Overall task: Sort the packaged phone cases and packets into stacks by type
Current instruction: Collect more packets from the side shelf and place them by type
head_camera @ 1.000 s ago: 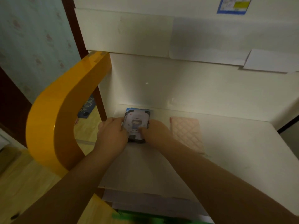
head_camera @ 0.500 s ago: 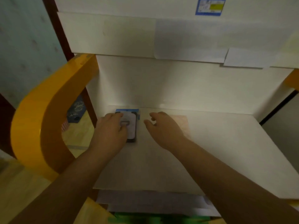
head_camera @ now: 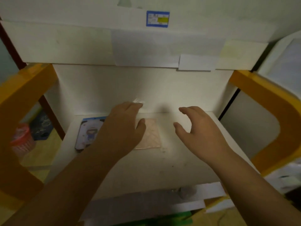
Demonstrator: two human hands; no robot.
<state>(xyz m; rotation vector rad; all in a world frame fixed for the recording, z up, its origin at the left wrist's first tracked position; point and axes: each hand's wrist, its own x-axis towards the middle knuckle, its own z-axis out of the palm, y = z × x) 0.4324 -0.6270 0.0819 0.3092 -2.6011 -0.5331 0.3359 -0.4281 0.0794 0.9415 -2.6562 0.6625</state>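
Observation:
A packaged phone case with a cartoon figure (head_camera: pixel 88 135) lies on top of a small stack at the back left of the white shelf (head_camera: pixel 162 167); a blue edge shows beneath it. Just right of it lies a pink quilted packet (head_camera: pixel 152 136), partly covered by my left hand (head_camera: pixel 123 128). That hand hovers with fingers spread and holds nothing. My right hand (head_camera: pixel 198 128) hovers over the bare shelf to the right of the pink packet, fingers apart and curled, also holding nothing.
Orange curved frame arms stand on the left (head_camera: pixel 19 98) and right (head_camera: pixel 273 111) of the shelf. A white upper shelf with a blue-and-yellow label (head_camera: pixel 157 18) overhangs the back. A red basket (head_camera: pixel 22 139) sits on the floor at left. Something green (head_camera: pixel 162 219) shows below the front edge.
Both hands have left the cartoon phone case on its stack and moved right. My left hand now hovers over the pink packet and my right hand over bare shelf. The view has shifted right.

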